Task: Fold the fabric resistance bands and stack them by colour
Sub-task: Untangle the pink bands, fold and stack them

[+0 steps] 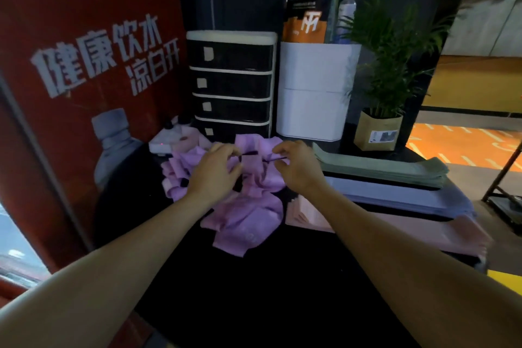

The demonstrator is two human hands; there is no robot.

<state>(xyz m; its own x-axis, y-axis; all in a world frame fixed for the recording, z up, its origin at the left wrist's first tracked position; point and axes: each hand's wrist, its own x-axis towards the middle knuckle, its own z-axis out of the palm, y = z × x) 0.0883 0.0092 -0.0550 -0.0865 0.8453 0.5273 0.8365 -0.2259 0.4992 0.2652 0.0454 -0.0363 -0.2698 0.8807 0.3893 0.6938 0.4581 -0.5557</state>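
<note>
I see a dim room: a black worktop (282,277), a red poster (84,51) at left, a black drawer unit (231,85), a white bin (313,93), a potted plant (387,65), and orange floor (466,144) beyond.

Dark counter (282,291), loose purple bands (248,220), possibly pink folded stack (395,229), potted plant (378,133)

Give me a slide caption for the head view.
Both hands pinch one purple band beside folded stacks.

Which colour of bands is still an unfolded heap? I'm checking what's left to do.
The purple bands, crumpled under both hands. The green stack, lavender stack and pink stack to the right lie flat and folded.
</note>
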